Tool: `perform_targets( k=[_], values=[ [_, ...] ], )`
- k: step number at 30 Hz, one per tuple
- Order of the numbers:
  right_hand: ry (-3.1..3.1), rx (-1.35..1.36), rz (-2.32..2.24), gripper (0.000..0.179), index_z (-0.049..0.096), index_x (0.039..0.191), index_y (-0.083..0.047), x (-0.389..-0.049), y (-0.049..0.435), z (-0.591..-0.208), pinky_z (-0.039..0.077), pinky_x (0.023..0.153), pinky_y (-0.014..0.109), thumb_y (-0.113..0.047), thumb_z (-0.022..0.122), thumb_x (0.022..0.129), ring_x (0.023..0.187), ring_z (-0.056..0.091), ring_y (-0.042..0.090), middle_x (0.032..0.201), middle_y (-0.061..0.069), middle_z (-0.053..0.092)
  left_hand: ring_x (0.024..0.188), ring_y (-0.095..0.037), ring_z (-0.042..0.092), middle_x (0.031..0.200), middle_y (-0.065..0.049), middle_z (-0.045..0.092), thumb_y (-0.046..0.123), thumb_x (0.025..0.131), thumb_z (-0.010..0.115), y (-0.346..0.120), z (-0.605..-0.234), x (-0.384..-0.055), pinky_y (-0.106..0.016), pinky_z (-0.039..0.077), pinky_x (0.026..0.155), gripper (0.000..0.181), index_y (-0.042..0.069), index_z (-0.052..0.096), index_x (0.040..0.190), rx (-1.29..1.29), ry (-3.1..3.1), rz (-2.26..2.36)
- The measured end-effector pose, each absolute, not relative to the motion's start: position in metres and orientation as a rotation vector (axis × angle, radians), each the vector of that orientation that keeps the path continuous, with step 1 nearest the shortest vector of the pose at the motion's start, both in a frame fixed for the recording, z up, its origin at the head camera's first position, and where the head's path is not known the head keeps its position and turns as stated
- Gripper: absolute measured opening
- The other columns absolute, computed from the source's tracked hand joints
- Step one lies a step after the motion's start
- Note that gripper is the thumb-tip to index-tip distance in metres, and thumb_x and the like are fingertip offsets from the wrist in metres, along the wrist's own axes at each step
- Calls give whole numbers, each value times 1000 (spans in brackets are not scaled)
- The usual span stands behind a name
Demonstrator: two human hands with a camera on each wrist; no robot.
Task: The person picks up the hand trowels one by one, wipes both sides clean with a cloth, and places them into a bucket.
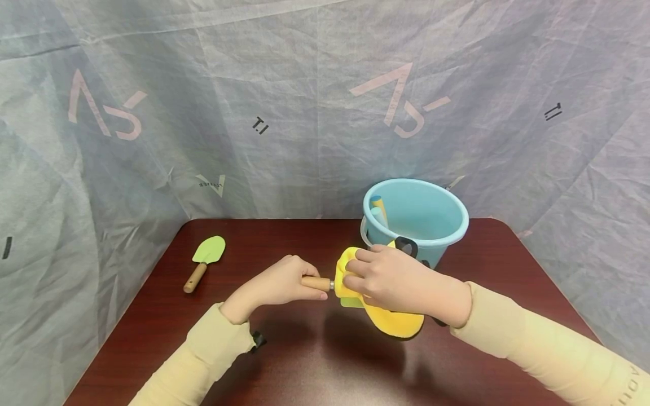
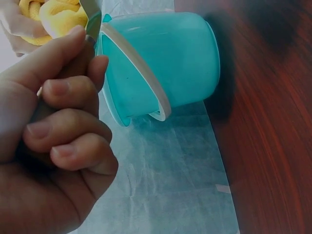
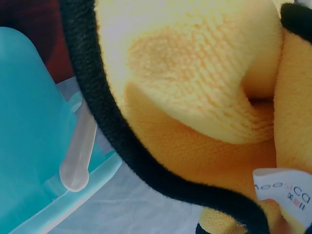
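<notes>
My left hand (image 1: 284, 281) grips the wooden handle of a small garden tool (image 1: 316, 283) over the middle of the table. Part of its green blade shows below a yellow cloth (image 1: 397, 323), which covers the rest. My right hand (image 1: 393, 280) holds the cloth bunched around that blade, and a loose flap hangs down. Up close in the right wrist view, the fleecy cloth (image 3: 170, 83) has a black edging and a white label (image 3: 282, 187). Curled fingers (image 2: 73, 131) wrap the handle in the left wrist view.
Behind my right hand stands a light blue bucket (image 1: 459, 228) with a pale handle (image 2: 141, 68). Inside it lean tool handles (image 1: 378, 211), one yellow with a blue end. A green trowel (image 1: 210, 249) with a wooden handle lies at the table's left. Grey printed fabric (image 1: 294, 113) hangs behind.
</notes>
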State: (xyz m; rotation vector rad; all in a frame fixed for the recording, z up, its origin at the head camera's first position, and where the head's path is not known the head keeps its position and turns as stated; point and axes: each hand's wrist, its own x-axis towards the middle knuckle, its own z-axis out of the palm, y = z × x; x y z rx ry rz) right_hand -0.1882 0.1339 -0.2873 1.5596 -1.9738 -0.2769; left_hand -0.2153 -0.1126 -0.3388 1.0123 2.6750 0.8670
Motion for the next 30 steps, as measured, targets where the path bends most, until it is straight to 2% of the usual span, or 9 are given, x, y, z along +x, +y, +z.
perform_targets(
  k=[12,30],
  values=[
    [-1964,1565,-331,20,61,79,-15,-187,132,-292,42,59,23,-15,74,64,70,48,13,77,-4,58,48,0,35,51,15,42,35,75,78,-115,-338,-214,-19,32,45,19,21,67,70,1016,2687,857],
    [-1993,1578,-359,18,60,78,-17,-186,139,-292,39,60,23,-12,72,65,68,44,13,75,-5,54,47,1,34,51,15,42,37,75,78,-123,-340,-215,-18,31,45,18,22,68,72,1020,2695,860]
  ],
)
